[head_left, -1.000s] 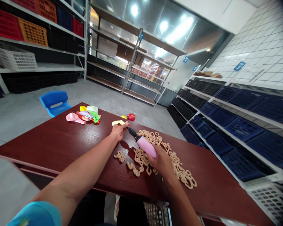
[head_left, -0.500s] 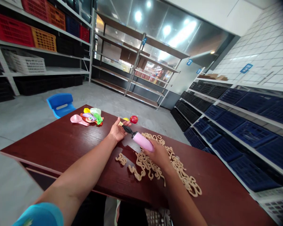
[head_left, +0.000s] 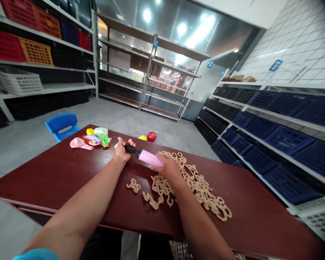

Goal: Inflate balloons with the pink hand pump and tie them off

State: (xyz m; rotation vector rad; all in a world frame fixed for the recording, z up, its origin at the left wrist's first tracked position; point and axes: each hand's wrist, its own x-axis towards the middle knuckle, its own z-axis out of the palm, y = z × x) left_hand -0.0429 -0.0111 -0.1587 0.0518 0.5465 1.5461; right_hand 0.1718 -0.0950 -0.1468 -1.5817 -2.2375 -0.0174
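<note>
Your right hand [head_left: 168, 167] is wrapped round the back of the pink pump [head_left: 148, 157], its fingers clamped on the tube. The tube looks round and smooth, so a full grip seems a good way to stop it from twisting. The pump is up over the table [head_left: 65, 177], between your two hands, and its black end [head_left: 130, 148] points to your left hand [head_left: 121, 151]. That hand is turned palm up, maybe to prop up the front. I cannot tell if its fingers pinch the black end or only touch it. A pale bit [head_left: 116, 145] shows by your left thumb, too small to name.

Lots of tan curly strings [head_left: 203, 187] lie in a messy heap under your right arm, and a little clump [head_left: 133, 185] lies apart, between your arms. Soft, flat balloons [head_left: 93, 139] sit piled at the far left corner, perhaps to keep them from mixing with the strings.
</note>
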